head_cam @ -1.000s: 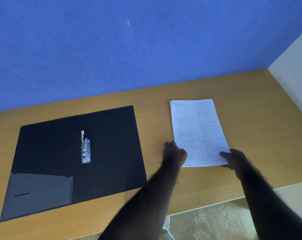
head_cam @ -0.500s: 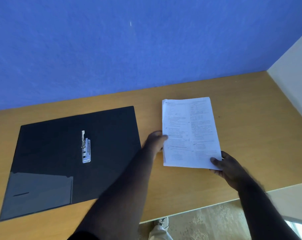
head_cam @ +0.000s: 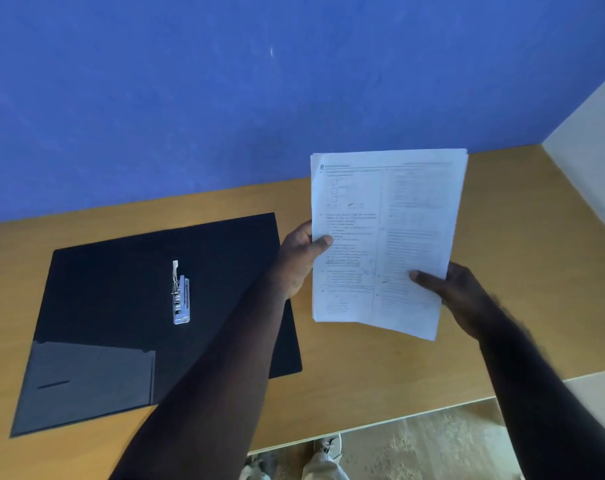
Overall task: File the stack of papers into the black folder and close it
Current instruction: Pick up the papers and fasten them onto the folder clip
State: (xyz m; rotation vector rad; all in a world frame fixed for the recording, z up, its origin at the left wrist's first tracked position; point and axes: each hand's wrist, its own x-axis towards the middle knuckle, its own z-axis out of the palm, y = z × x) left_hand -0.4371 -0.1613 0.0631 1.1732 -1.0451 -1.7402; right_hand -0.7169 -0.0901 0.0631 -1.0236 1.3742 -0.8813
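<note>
Stack of papers point(head_cam: 385, 237) is held up off the wooden table point(head_cam: 363, 368), printed side toward the person, tilted slightly with the lower right corner dipping. It sits at about 2 o'clock from the frame centre.

Left hand point(head_cam: 299, 259) grips the stack's left edge at mid-height: thumb lies across the printed face, the other fingers are hidden behind the sheets. Right hand point(head_cam: 458, 299) grips the lower right part of the stack: thumb pressed on the front, fingers behind and out of sight. This hand is slightly blurred.

Black folder point(head_cam: 121, 306) lies open and flat on the table at 9 o'clock from the papers, well apart from them. Its metal clip point(head_cam: 180, 294) sits near the folder's middle, lever standing up. A grey inner pocket point(head_cam: 86, 382) occupies the folder's lower left corner, at 7 o'clock from the clip. The left forearm crosses over the folder's right edge.

Blue wall point(head_cam: 224, 98) behind the table. Floor and a shoe point(head_cam: 327, 446) visible below the table edge at 6 o'clock.
</note>
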